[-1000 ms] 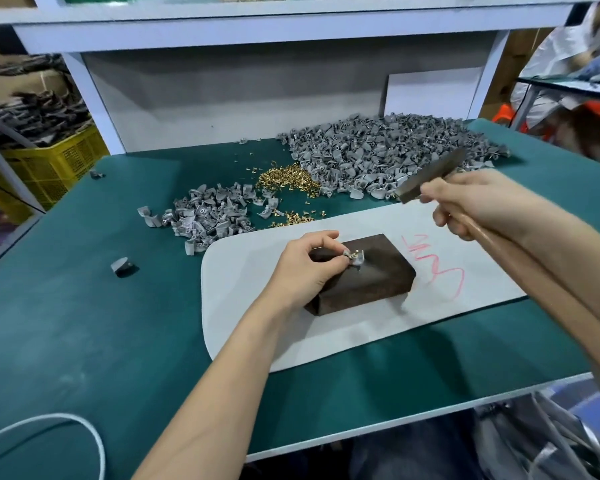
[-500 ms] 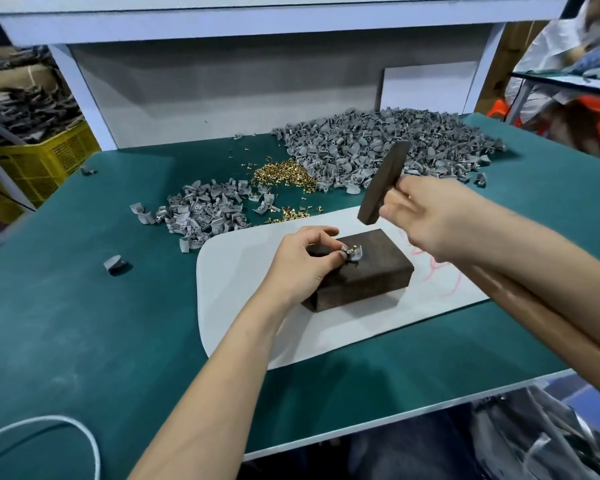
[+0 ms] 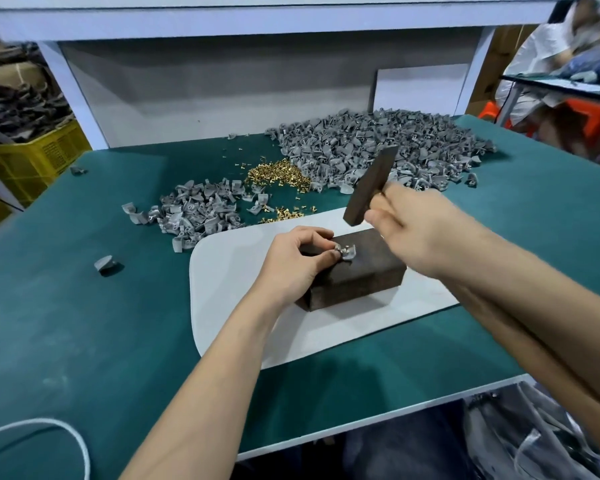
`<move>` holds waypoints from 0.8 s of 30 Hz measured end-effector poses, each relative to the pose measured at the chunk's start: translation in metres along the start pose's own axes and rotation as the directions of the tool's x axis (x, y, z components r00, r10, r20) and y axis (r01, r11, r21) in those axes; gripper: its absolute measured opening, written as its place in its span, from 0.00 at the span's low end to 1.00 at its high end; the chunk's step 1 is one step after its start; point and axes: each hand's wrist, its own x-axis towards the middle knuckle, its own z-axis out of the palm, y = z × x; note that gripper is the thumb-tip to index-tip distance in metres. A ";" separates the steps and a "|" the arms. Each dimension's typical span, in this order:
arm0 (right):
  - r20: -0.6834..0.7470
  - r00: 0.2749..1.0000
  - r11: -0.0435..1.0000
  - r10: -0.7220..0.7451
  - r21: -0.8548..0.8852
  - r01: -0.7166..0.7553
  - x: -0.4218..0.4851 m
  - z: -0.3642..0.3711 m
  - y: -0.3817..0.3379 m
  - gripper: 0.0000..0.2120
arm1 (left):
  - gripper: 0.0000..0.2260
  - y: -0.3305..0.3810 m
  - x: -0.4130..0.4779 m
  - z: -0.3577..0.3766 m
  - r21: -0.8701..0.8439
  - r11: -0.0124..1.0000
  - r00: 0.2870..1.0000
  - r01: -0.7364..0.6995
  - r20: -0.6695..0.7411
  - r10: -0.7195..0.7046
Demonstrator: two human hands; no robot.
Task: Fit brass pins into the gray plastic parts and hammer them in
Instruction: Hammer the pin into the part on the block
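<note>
Head view: on the green worktop [image 3: 83, 306], a small heap of gray parts [image 3: 194, 216] and loose brass pins [image 3: 277, 176] lie beyond the white mat [image 3: 229, 271]. The left hand [image 3: 295, 261] has its grip pinching a gray part [image 3: 347, 252] on the dark block [image 3: 360, 275]. The right hand [image 3: 426, 230] has its grip closed round the hammer [image 3: 371, 187], whose tilted head is raised above the block's far edge.

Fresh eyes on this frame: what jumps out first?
The hammer, gripped in the right hand, hangs above the dark block on the white mat. On the block, the left hand pinches a small gray part. Behind, a big heap of gray parts covers the back of the green table, with a glinting pile of brass pins to its left.
</note>
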 end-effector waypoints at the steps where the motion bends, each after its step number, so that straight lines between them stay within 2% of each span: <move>1: 0.018 1.000 1.000 -0.002 -0.004 0.002 0.001 0.002 0.000 0.08 | 0.04 0.000 0.000 0.000 -0.010 1.000 1.000 0.000 0.000 0.000; 3: 0.096 0.995 0.999 0.028 -0.043 -0.024 -0.001 0.004 0.000 0.09 | 0.04 0.000 -0.001 0.000 -0.023 1.000 1.000 -0.007 0.002 0.007; 7: 0.035 0.999 0.999 0.041 -0.019 -0.040 0.003 -0.001 0.002 0.10 | 0.04 -0.001 0.000 -0.001 -0.021 1.000 1.000 -0.005 0.008 0.005; 9: 0.119 0.991 0.998 0.068 -0.002 -0.068 0.006 0.000 0.002 0.11 | 0.05 -0.001 -0.001 -0.001 -0.039 0.999 1.000 0.005 0.014 -0.005; 10: 0.153 0.986 0.994 0.072 0.068 -0.083 0.007 0.000 0.005 0.13 | 0.06 -0.001 -0.001 0.000 -0.039 0.999 1.000 0.010 0.018 -0.009; 11: 0.173 0.982 0.968 0.080 0.220 -0.117 0.009 -0.001 0.010 0.14 | 0.07 -0.001 -0.002 0.000 -0.037 0.999 1.000 0.012 0.017 -0.011; 13: 0.149 0.979 0.817 0.136 0.542 -0.196 0.014 -0.007 0.021 0.14 | 0.08 0.000 -0.001 0.001 -0.044 0.999 1.000 0.021 0.019 -0.021; 15: 0.127 0.969 0.662 0.210 0.712 -0.236 0.020 -0.007 0.031 0.14 | 0.09 0.001 -0.002 0.000 -0.068 0.996 0.998 0.054 0.020 -0.053; 17: 0.201 0.946 0.552 0.255 0.773 -0.313 0.025 -0.002 0.040 0.14 | 0.09 0.002 -0.003 0.000 -0.079 0.994 0.997 0.077 0.021 -0.076; 20: 0.390 0.885 0.367 0.255 0.808 -0.462 0.034 0.008 0.057 0.14 | 0.10 0.002 -0.003 -0.001 -0.095 0.992 0.997 0.078 0.016 -0.077; 24: 0.464 0.847 0.302 0.259 0.794 -0.528 0.052 0.023 0.078 0.15 | 0.10 0.001 -0.002 -0.001 -0.073 0.994 0.996 0.085 0.015 -0.084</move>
